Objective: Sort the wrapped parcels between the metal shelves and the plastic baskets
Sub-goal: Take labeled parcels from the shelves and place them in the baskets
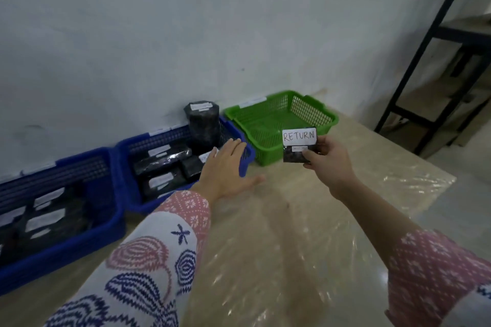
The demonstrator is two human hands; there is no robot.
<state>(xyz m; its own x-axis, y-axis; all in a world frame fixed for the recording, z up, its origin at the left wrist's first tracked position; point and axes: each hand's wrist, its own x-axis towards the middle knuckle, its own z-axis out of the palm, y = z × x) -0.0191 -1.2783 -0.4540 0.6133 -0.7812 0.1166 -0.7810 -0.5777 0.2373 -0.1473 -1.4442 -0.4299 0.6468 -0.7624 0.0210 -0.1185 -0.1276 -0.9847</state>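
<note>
My right hand point(328, 162) pinches a small black wrapped parcel point(295, 155) with a white card reading RETURN, held just in front of the green plastic basket point(313, 119), which looks to hold nothing. My left hand point(225, 167) is stretched out flat with straight fingers over the near right corner of the middle blue basket point(127, 151). That basket holds several black parcels with white labels, one tall parcel point(203, 125) standing upright at its back. A second blue basket point(101, 231) at the left also holds labelled black parcels.
The three baskets stand in a row along a pale wall on a surface covered with clear plastic sheet point(279, 233). A black metal shelf frame point(425, 61) stands at the right, past the surface's edge.
</note>
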